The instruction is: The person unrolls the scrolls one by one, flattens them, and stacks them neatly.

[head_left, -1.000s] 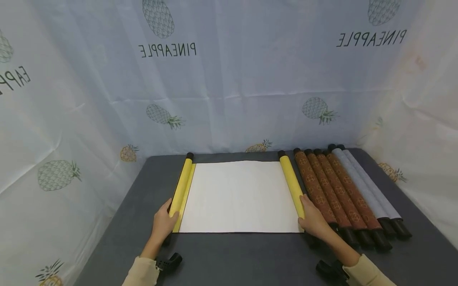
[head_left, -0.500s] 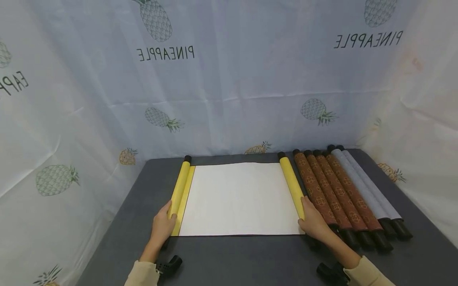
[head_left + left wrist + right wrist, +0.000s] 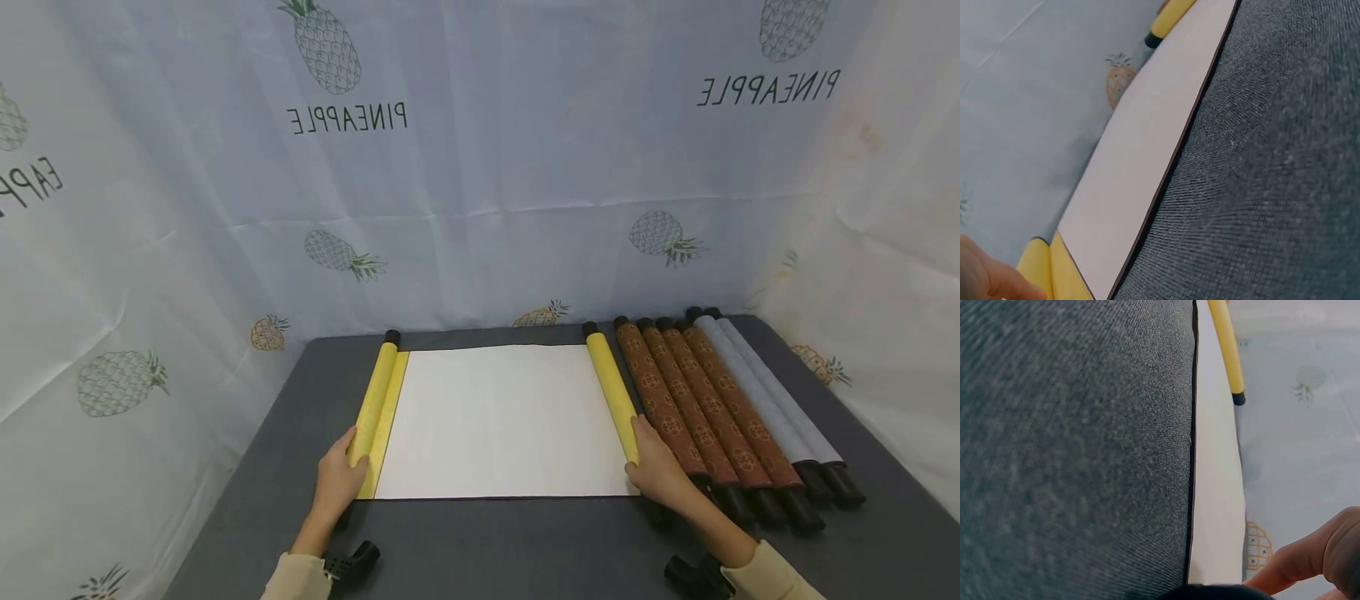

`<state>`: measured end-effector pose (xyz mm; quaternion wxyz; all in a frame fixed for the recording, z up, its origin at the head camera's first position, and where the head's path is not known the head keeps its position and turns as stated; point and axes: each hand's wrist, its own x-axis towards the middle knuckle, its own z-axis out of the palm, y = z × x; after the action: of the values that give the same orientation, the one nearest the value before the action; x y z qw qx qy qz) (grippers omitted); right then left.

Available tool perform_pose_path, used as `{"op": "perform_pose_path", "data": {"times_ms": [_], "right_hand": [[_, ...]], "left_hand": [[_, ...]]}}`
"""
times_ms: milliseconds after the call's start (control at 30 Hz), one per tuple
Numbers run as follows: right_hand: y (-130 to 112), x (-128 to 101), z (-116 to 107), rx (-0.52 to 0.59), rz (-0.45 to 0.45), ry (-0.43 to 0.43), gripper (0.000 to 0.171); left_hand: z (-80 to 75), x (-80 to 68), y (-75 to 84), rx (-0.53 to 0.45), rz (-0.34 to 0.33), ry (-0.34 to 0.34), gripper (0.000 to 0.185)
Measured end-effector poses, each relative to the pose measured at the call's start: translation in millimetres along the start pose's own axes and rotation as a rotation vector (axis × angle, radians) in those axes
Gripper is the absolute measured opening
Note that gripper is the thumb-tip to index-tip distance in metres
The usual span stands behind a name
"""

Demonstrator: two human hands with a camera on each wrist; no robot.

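A hanging scroll lies partly unrolled on the dark table, its blank white sheet (image 3: 510,425) stretched between two yellow rolls with black end knobs. My left hand (image 3: 339,479) grips the left roll (image 3: 377,385) near its front end, thumb on top. Beside that roll runs a flat yellow border strip (image 3: 390,412). On the other side, my right hand (image 3: 657,468) holds the right roll (image 3: 612,387), also close to the front. The left wrist view catches fingers (image 3: 1004,281) on the yellow roll; in the right wrist view the roll under the right hand (image 3: 1310,556) is hidden.
Right of the scroll, several brown patterned rolls (image 3: 690,400) and two grey-blue rolls (image 3: 772,387) lie side by side. Dark grey cloth covers the table (image 3: 480,542). A white pineapple-print curtain (image 3: 480,167) hangs behind and at both sides.
My left hand and the left roll have shifted slightly left, and more of the yellow border shows. The right hand keeps its place on its roll. The head view has tipped up a little.
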<state>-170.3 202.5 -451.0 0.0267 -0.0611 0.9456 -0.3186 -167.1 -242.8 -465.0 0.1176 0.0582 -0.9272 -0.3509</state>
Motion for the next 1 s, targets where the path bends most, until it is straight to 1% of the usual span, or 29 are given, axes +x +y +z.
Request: {"op": "perform_pose_path", "data": {"times_ms": [167, 333, 533, 633, 800, 1000], "right_hand": [[-0.7, 0.8, 5.5, 0.009, -0.035, 0.023, 0.072], [-4.1, 3.2, 13.5, 0.033, -0.073, 0.038, 0.072], [-7.0, 7.3, 18.1, 0.062, -0.114, 0.066, 0.07], [-7.1, 7.7, 18.6, 0.065, -0.106, 0.069, 0.068], [-8.0, 7.2, 17.9, 0.078, -0.065, 0.047, 0.066], [-8.4, 4.4, 16.7, 0.101, -0.074, 0.067, 0.061]], "left_hand": [[-4.6, 3.1, -10.0, -0.004, -0.004, 0.013, 0.054], [-14.3, 6.6, -19.8, 0.005, -0.024, 0.011, 0.055], [-23.8, 8.8, -30.6, 0.009, -0.082, -0.015, 0.057], [-26.3, 8.9, -33.9, 0.007, -0.095, -0.032, 0.058], [-29.1, 10.1, -38.1, -0.002, -0.096, -0.045, 0.058], [-32.8, 11.4, -40.5, 0.008, -0.115, -0.054, 0.059]]}}
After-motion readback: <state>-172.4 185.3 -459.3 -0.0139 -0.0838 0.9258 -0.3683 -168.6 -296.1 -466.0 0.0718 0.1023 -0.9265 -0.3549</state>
